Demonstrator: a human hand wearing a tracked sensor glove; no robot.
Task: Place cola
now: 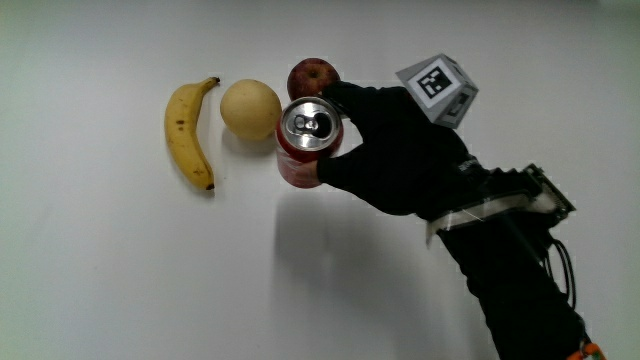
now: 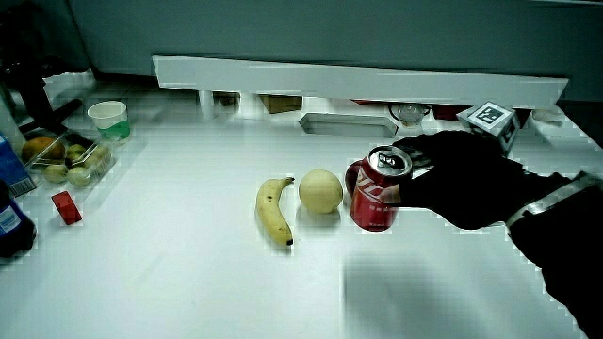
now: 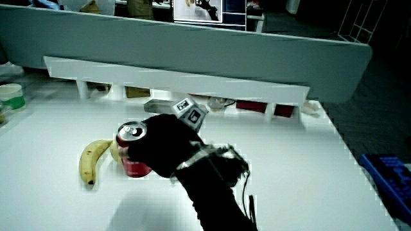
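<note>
The black gloved hand [image 1: 400,150] has its fingers wrapped around the red aluminium cola can [image 1: 305,142], which stands upright on the white table [image 1: 120,280]. The can is just beside the round pale yellow fruit [image 1: 250,107], and the dark red apple [image 1: 313,76] lies farther from the person than the can. If the fingers open with a sideways push, I think the can may tip or knock the round fruit toward the yellow banana [image 1: 188,132].

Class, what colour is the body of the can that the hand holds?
Red; the cola can shows it best in a side view.
</note>
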